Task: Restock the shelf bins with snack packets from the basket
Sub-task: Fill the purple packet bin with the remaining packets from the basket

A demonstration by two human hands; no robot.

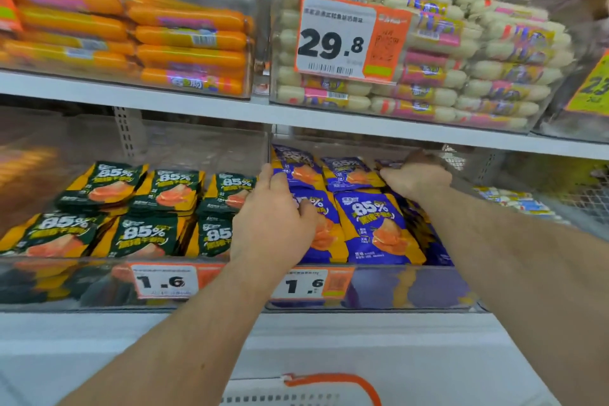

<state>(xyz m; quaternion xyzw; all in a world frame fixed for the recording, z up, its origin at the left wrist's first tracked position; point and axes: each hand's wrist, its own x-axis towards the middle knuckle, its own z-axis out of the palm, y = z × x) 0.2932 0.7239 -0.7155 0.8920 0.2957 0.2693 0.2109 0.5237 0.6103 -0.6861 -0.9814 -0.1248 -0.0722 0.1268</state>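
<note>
Purple and orange snack packets (375, 224) stand in rows inside a clear shelf bin (412, 288) on the lower shelf. My left hand (273, 221) lies on the left-hand packets with its fingers stretched up toward the back row and its thumb on the front packet. Deeper in the bin at the back right, my right hand (417, 180) curls its fingers over the top of the rear packets. The white mesh basket (280, 399) with an orange handle (333, 381) shows only its rim at the bottom edge; its contents are hidden.
A neighbouring clear bin holds green packets (131, 208) on the left. Above, the upper shelf (197, 105) carries bins of orange sausages (184, 39) and white sausages (478, 76), with a 29.8 price card (336, 39). A wire basket (560, 201) sits to the right.
</note>
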